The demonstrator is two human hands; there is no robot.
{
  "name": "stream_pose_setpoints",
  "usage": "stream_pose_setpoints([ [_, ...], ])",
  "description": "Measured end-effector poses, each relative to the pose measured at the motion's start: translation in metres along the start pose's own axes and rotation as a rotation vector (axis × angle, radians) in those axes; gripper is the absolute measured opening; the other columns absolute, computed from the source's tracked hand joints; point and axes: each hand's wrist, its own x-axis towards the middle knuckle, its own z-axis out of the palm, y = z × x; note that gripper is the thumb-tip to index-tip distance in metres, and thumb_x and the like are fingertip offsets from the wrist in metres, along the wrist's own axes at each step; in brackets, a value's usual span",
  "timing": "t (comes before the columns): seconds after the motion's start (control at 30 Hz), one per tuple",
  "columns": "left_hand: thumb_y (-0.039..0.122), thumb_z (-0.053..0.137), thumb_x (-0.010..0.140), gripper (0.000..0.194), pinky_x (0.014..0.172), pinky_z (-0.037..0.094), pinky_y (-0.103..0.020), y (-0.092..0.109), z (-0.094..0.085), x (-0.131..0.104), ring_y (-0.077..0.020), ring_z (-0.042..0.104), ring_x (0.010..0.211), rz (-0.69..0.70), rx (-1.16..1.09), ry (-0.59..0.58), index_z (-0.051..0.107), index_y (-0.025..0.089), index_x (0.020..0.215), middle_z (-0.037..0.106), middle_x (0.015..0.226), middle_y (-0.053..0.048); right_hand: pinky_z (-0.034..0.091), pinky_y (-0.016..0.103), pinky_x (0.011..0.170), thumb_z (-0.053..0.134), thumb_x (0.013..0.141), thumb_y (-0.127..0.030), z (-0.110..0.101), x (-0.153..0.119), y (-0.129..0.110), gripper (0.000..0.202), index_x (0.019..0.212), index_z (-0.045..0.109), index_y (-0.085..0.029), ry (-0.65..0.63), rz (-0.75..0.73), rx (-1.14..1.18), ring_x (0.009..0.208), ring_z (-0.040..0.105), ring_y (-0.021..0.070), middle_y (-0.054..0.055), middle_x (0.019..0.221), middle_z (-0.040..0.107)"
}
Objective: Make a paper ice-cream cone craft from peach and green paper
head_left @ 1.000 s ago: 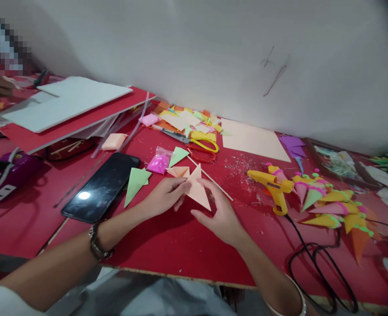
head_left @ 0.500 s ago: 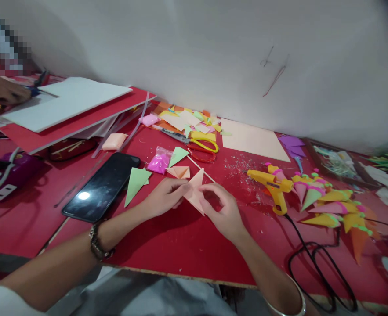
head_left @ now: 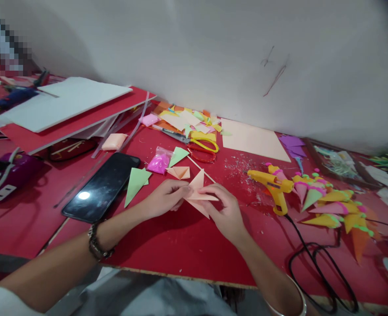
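Note:
A folded peach paper (head_left: 198, 189) with pointed flaps is held above the red table (head_left: 180, 245). My left hand (head_left: 169, 196) pinches its left corner between thumb and fingers. On the other side, my right hand (head_left: 225, 208) has its fingers closed on a flap that points right. Just behind the paper lie another folded peach piece (head_left: 179, 172), a thin pale stick (head_left: 197, 163) and a bright pink packet (head_left: 160, 161). Green folded papers (head_left: 136, 184) rest left of my left hand, beside a black phone (head_left: 101, 188).
Scissors (head_left: 204, 145) and paper scraps (head_left: 194, 120) lie farther back. To the right are a yellow glue gun (head_left: 276, 186) with a looped black cord and several colourful paper cones (head_left: 334, 207). White boards (head_left: 68, 103) stand at the left.
A flap of the peach paper has opened out to the right, with my right fingers on it. At the far left, another person's hand has left the white board.

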Motion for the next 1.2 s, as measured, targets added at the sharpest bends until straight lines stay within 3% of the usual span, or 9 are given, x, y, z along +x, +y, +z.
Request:
stream_pose_setpoints([
  [0.13,0.033,0.032,0.085,0.034,0.041,0.028,-0.016,0.002,0.0012,-0.0019,-0.0048,0.037,0.039,0.046,0.053,-0.094,0.037,0.016,0.056,0.038,0.042,0.007,0.043,0.026,0.069,0.051,0.077,-0.022,0.0002,-0.0004,0.0005,0.007,0.075,0.057,-0.02,-0.019,0.064,0.037,0.074,0.054,0.0146,0.001,0.077,0.059],
  [0.3,0.033,0.024,0.089,0.041,0.053,0.034,-0.017,0.0019,0.0013,-0.0031,-0.0061,0.044,0.05,0.125,0.136,-0.106,0.039,0.015,0.055,0.043,0.05,0.004,0.042,0.024,0.062,0.052,0.077,-0.027,0.0023,-0.0018,0.0034,0.01,0.072,0.055,-0.019,0.004,0.188,0.106,0.066,0.052,0.013,0.0,0.069,0.057],
  [0.5,0.038,0.035,0.085,0.036,0.047,0.03,-0.017,0.0015,0.0034,0.0001,-0.0068,0.042,0.049,0.152,0.255,-0.1,0.044,0.014,0.06,0.044,0.051,0.004,0.042,0.024,0.064,0.052,0.077,-0.026,0.0055,-0.0014,0.0056,0.007,0.079,0.05,-0.02,0.019,0.235,0.196,0.071,0.054,0.0132,0.0,0.076,0.057],
  [0.77,0.038,0.036,0.085,0.037,0.047,0.03,-0.016,0.0004,0.0036,-0.0011,-0.0066,0.045,0.045,0.149,0.315,-0.121,0.046,0.015,0.059,0.049,0.047,0.004,0.033,0.019,0.049,0.053,0.076,-0.027,0.0073,-0.0021,0.0069,0.016,0.085,0.04,-0.023,0.072,0.274,0.22,0.051,0.043,0.0074,-0.007,0.058,0.047],
  [1.07,0.036,0.034,0.087,0.036,0.058,0.037,-0.016,0.0019,0.0035,-0.0013,-0.0065,0.049,0.047,0.083,0.085,-0.183,0.046,0.014,0.061,0.053,0.045,0.004,0.037,0.021,0.051,0.044,0.082,-0.03,0.0073,-0.0042,0.0081,0.016,0.097,0.04,-0.025,0.059,0.239,0.254,0.054,0.048,0.0098,-0.004,0.065,0.052],
  [1.2,0.037,0.034,0.087,0.038,0.056,0.035,-0.016,0.0033,0.0017,-0.0014,-0.005,0.044,0.044,0.037,-0.001,-0.218,0.045,0.014,0.058,0.049,0.041,0.005,0.041,0.023,0.063,0.041,0.084,-0.025,0.0051,-0.0048,0.0059,0.011,0.094,0.047,-0.025,0.108,0.112,0.164,0.07,0.053,0.0119,-0.001,0.079,0.056],
])
